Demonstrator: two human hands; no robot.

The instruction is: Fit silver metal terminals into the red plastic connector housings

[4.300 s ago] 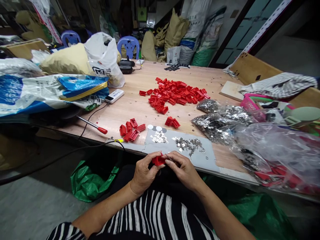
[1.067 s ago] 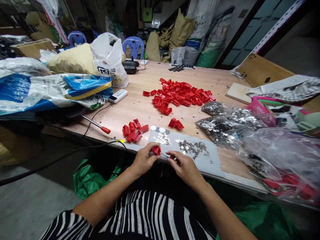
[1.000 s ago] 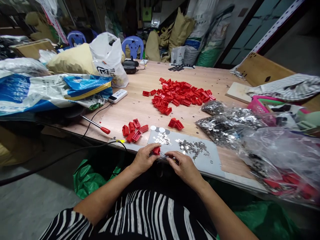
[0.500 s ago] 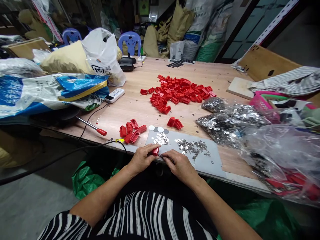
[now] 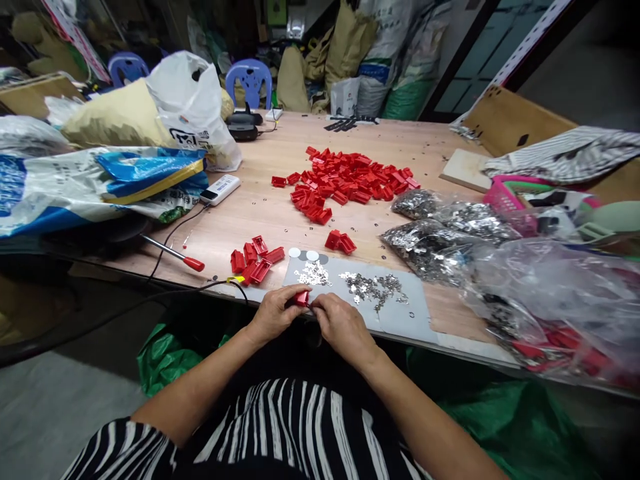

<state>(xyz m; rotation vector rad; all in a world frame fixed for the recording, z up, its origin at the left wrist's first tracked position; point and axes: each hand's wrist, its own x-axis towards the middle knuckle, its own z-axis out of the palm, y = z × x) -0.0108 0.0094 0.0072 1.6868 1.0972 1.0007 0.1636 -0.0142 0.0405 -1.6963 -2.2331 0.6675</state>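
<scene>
My left hand (image 5: 276, 311) is closed around a small red plastic housing (image 5: 301, 298) at the table's front edge. Beside it, my right hand (image 5: 342, 325) is pinched against the housing's right end; what its fingers hold is mostly hidden. Just beyond the hands lies a grey mat (image 5: 400, 312) bearing a pile of shiny flat metal pieces (image 5: 313, 273) and a second, darker pile of small metal pieces (image 5: 375, 289). Several red housings (image 5: 257, 260) lie to the left of the mat, and a pair of them (image 5: 341, 241) sits behind it.
A large heap of red housings (image 5: 350, 177) covers the mid-table. Clear bags of metal parts (image 5: 425, 250) crowd the right, near a pink basket (image 5: 503, 195). At left are plastic sacks (image 5: 60, 193), a white power bank (image 5: 220, 190), a red-handled rod (image 5: 193, 263) and a black cable (image 5: 165, 299).
The view has shifted slightly, so the table appears further left. My right fingers have come closer to the red housing, and the thin metal bit seen between them earlier is now mostly hidden.
</scene>
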